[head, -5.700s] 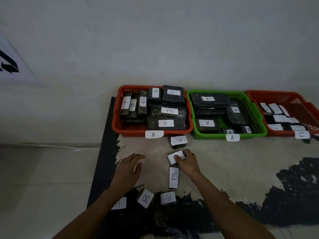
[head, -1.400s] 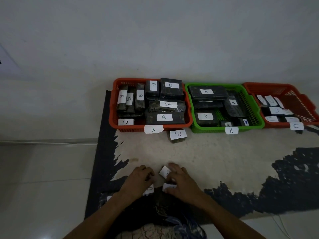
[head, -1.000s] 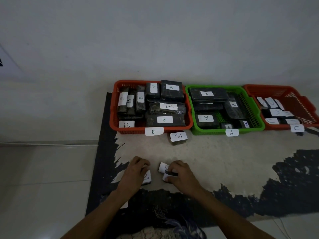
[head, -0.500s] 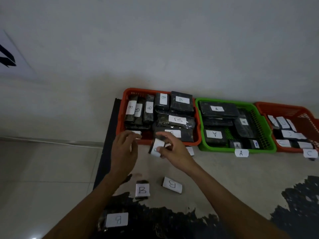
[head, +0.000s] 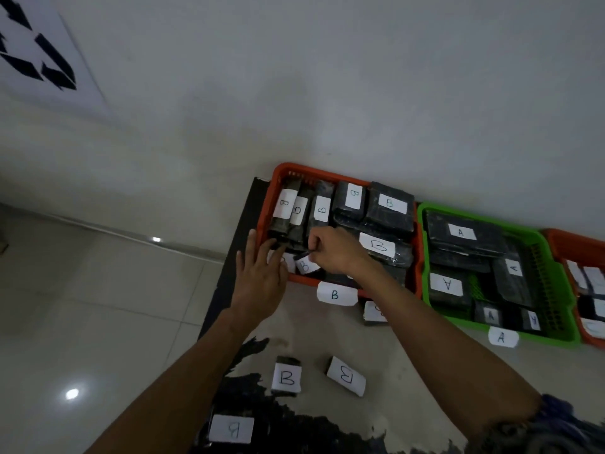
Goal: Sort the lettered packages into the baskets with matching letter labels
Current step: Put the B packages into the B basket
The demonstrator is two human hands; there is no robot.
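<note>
Right hand point(head: 337, 250) fingers pinching a B package point(head: 306, 265) into the B basket point(head: 327, 173), centre frame; left hand point(head: 262, 273) fingers spread. Four B packages left on the floor, lower frame.

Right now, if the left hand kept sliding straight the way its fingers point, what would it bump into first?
Probably the upright B packages at the left end of the orange B basket. The left hand lies flat, fingers already over the near rim, pointing at them. Depth is hard to judge.
</note>
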